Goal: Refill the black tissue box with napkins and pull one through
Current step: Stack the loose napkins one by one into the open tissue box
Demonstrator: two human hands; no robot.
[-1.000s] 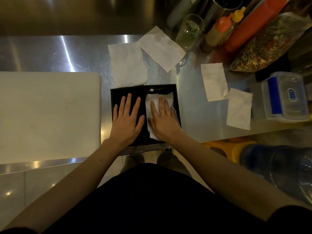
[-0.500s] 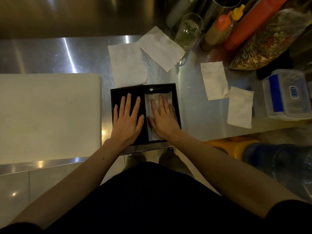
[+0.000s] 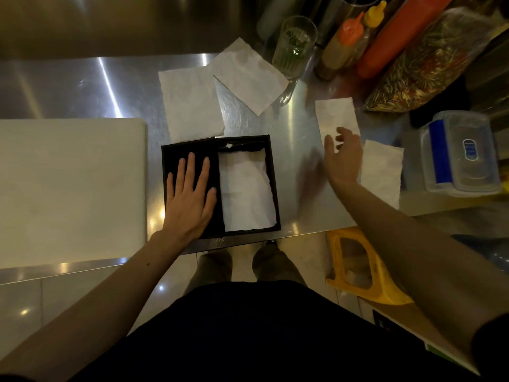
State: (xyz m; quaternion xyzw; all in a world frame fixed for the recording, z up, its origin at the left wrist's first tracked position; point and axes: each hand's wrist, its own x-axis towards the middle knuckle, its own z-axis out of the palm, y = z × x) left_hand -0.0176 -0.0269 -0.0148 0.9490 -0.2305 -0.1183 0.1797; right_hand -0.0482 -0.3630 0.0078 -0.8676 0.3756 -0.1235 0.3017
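My left hand point(image 3: 190, 199) lies flat, empty, pinning the black tissue box point(image 3: 271, 186); my right hand point(image 3: 343, 158), open, seemingly empty though blurred, should pinch the nearest napkin point(image 3: 337, 119) by one edge.

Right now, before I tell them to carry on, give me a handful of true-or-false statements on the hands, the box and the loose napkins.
1. The left hand lies flat on the black half of the black tissue box. True.
2. The right hand is pressing on the napkin in the box. False: it is out to the right of the box, fingers spread, over the narrow napkin on the steel counter.
3. The box is closed. False: it lies open, a napkin in its right half.
4. Four loose napkins lie on the counter outside the box. True.
5. The right hand already grips a napkin. False: its fingers are open and hold nothing.
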